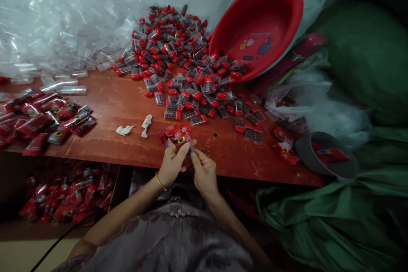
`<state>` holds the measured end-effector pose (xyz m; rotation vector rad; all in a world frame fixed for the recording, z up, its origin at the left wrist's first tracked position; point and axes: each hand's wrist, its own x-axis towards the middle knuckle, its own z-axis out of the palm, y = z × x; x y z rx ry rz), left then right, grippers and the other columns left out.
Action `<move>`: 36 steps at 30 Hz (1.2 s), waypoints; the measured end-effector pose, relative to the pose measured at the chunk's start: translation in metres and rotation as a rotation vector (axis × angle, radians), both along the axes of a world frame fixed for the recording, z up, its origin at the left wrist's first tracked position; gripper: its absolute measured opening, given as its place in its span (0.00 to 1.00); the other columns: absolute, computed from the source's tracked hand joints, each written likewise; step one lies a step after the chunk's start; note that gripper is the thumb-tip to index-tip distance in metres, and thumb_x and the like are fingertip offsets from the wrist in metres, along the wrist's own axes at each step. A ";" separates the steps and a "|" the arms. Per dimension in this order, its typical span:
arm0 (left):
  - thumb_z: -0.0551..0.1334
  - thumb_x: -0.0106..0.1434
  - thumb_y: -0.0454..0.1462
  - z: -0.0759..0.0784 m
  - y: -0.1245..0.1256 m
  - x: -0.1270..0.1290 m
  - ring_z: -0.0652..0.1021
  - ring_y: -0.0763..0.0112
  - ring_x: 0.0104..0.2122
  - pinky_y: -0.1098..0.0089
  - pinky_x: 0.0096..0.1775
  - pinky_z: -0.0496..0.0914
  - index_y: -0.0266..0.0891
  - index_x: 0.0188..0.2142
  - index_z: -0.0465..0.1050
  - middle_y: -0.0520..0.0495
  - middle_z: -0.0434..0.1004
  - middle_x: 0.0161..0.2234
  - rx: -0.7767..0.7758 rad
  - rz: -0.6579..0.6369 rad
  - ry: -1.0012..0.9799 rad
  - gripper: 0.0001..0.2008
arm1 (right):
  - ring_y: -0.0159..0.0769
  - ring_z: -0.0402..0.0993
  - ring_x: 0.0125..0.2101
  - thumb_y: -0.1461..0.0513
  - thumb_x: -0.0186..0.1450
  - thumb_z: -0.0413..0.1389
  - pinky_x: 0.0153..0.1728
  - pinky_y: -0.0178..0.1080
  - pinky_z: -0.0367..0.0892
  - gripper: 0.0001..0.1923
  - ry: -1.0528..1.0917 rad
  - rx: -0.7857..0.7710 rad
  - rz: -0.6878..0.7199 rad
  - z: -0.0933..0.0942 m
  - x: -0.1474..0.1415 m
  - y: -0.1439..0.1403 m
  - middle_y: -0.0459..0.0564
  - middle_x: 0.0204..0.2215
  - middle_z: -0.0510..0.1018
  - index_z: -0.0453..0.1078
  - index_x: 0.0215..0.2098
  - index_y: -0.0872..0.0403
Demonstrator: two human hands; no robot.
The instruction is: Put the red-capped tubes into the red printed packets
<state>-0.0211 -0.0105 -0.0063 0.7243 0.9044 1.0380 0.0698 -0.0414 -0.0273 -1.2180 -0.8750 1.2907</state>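
Observation:
Close together at the table's front edge, my left hand [173, 162] and my right hand [204, 171] pinch at one small dark item [190, 149]. Fingers cover most of it, so its kind does not show. Just beyond the fingertips lies a small stack of red printed cards [176, 134]. Past the cards spreads a big heap of small clear packs with dark contents and red ends [172, 46]. Two crumpled white scraps, one [124, 130] flat and one [146, 126] upright-lying, rest left of the cards.
Clear plastic sleeves [63, 29] pile up at the back left. Red filled packets [41, 119] lie at the left; more fill a box [118, 182] below. A red basin [287, 21] leans behind the heap. At right are a grey bowl [306, 155] and green cloth [318, 216].

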 end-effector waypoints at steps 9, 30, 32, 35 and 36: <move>0.68 0.46 0.49 0.018 0.008 0.004 0.65 0.80 0.15 0.79 0.13 0.56 0.32 0.30 0.76 0.50 0.72 0.21 -0.141 0.060 -0.040 0.21 | 0.31 0.73 0.18 0.54 0.61 0.55 0.21 0.33 0.70 0.12 -0.151 0.048 -0.062 0.007 0.006 0.002 0.43 0.19 0.77 0.71 0.31 0.54; 0.68 0.48 0.51 0.011 0.001 0.011 0.62 0.83 0.14 0.78 0.15 0.56 0.34 0.26 0.70 0.56 0.63 0.16 -0.016 -0.038 0.036 0.21 | 0.31 0.74 0.21 0.52 0.60 0.56 0.27 0.34 0.69 0.13 -0.171 0.106 -0.117 -0.015 0.022 -0.002 0.45 0.23 0.79 0.73 0.31 0.54; 0.68 0.48 0.50 0.005 -0.001 0.009 0.62 0.83 0.14 0.79 0.16 0.56 0.34 0.24 0.69 0.57 0.62 0.16 -0.025 -0.050 0.038 0.20 | 0.31 0.74 0.22 0.52 0.60 0.57 0.27 0.34 0.69 0.13 -0.179 0.100 -0.145 -0.017 0.021 -0.002 0.45 0.22 0.79 0.72 0.29 0.54; 0.69 0.48 0.49 -0.001 -0.005 0.008 0.63 0.83 0.15 0.79 0.17 0.57 0.34 0.23 0.68 0.56 0.64 0.16 -0.029 -0.044 0.041 0.20 | 0.30 0.71 0.18 0.51 0.59 0.57 0.23 0.32 0.67 0.16 -0.187 0.084 -0.134 -0.015 0.016 0.000 0.43 0.17 0.76 0.68 0.23 0.54; 0.69 0.48 0.49 -0.001 -0.005 0.007 0.63 0.83 0.15 0.79 0.18 0.59 0.33 0.23 0.68 0.56 0.65 0.16 -0.028 -0.056 0.025 0.20 | 0.29 0.70 0.16 0.51 0.59 0.57 0.22 0.32 0.67 0.17 -0.191 0.084 -0.109 -0.013 0.015 0.002 0.42 0.15 0.74 0.66 0.21 0.54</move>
